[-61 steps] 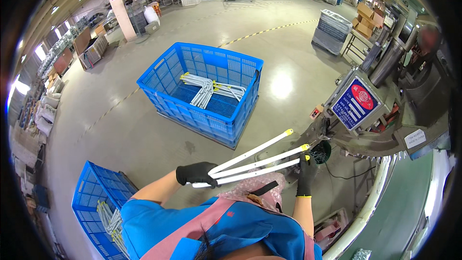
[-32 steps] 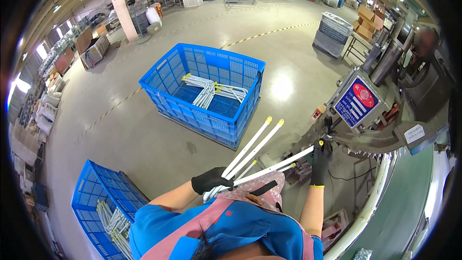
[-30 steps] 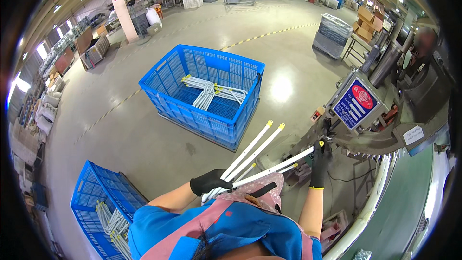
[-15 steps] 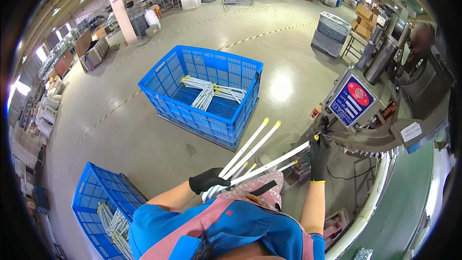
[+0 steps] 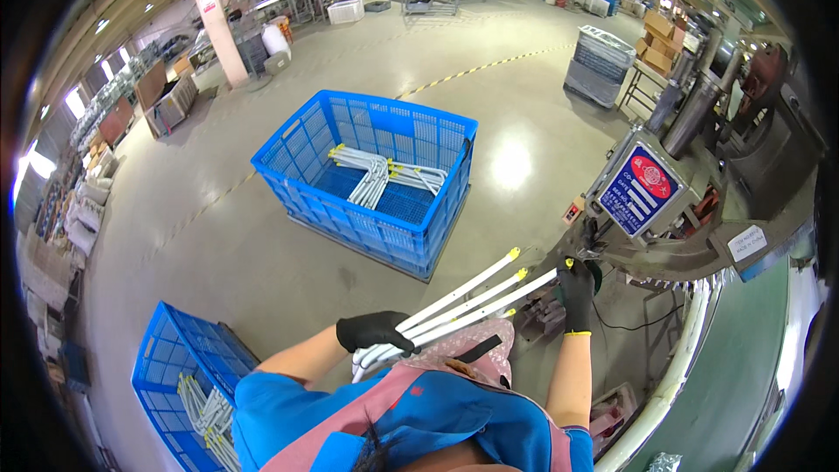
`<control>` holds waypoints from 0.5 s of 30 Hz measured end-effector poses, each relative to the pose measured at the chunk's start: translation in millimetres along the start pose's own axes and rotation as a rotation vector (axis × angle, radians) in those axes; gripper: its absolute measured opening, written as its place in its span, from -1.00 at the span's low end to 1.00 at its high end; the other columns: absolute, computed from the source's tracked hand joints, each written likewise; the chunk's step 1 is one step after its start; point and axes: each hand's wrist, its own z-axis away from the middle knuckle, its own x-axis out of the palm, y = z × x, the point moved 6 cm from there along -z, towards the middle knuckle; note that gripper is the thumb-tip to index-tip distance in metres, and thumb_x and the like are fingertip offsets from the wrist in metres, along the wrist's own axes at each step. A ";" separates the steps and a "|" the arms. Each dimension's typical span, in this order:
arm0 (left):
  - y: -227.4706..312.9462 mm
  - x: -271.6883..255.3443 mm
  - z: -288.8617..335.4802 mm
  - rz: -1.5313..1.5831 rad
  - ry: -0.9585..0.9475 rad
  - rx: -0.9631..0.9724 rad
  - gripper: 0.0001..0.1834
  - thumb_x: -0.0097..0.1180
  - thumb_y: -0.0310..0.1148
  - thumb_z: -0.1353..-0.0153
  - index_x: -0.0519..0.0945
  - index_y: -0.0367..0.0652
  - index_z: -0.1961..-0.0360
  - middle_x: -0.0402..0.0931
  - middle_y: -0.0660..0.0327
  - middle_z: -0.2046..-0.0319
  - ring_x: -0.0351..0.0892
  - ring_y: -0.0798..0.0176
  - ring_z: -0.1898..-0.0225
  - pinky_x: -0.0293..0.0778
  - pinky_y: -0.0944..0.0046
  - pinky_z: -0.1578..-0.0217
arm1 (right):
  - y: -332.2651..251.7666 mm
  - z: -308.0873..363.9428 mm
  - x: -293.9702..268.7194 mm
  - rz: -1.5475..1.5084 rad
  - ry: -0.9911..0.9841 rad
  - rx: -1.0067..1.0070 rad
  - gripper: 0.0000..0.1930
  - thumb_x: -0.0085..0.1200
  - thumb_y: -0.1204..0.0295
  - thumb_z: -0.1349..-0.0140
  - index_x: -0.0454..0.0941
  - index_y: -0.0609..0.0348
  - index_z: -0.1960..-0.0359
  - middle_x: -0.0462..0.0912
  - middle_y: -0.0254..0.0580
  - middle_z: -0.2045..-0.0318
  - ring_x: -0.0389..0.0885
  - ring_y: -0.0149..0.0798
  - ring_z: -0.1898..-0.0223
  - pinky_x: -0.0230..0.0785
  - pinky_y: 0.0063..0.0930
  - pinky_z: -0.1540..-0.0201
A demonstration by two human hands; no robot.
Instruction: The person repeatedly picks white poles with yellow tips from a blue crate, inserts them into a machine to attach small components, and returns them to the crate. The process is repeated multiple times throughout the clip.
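In black gloves, both my hands are on white bent tubes [image 5: 461,289] with yellow ends. My left hand [image 5: 376,332] is wrapped round several of them near their lower bends, in front of my apron. The tubes fan out up and to the right. My right hand [image 5: 577,295] closes on the yellow-tipped end of the nearest tube [image 5: 527,289], just below the press machine [image 5: 651,183]. Part of the tubes' lower ends is hidden by my left hand and apron.
Ahead stands a blue plastic crate [image 5: 350,218] holding several similar tubes. Another blue crate [image 5: 157,376] with more tubes is at lower left. A green conveyor belt [image 5: 725,376] runs along my right. Wrapped grey crates [image 5: 599,68] and cardboard boxes [image 5: 662,42] stand beyond.
The tubes in my left hand have swung to the right and lower, closer to the tube in my right hand. My right hand has come slightly down, away from the machine.
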 end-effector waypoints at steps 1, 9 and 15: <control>-5.5 -1.3 -2.9 -0.006 0.020 -0.036 -0.56 0.19 -0.43 -0.09 0.44 -0.32 -0.02 0.58 0.14 0.21 0.54 0.34 0.21 0.46 0.34 0.15 | -0.2 1.7 0.3 -0.028 0.003 0.001 -0.71 0.04 0.25 -0.17 0.57 0.27 0.30 0.61 -0.03 0.48 0.59 -0.09 0.39 0.37 -0.31 0.30; -2.6 -15.0 -1.2 -0.008 0.056 0.095 -0.61 0.18 -0.44 -0.06 0.47 -0.30 0.06 0.57 0.14 0.21 0.53 0.33 0.16 0.43 0.34 0.12 | 41.6 61.0 21.2 -0.296 -0.012 0.042 -0.72 -0.06 0.30 -0.29 0.51 0.30 0.18 0.54 -0.24 0.42 0.45 -0.37 0.37 0.31 -0.48 0.27; 13.2 -10.4 7.0 -0.024 0.070 0.105 -0.59 0.21 -0.44 -0.03 0.45 -0.27 0.05 0.54 0.18 0.23 0.52 0.34 0.21 0.45 0.31 0.15 | 73.1 116.1 13.5 -0.409 -0.167 0.250 -0.71 -0.06 0.25 -0.31 0.54 0.23 0.19 0.56 -0.33 0.43 0.46 -0.50 0.43 0.29 -0.61 0.40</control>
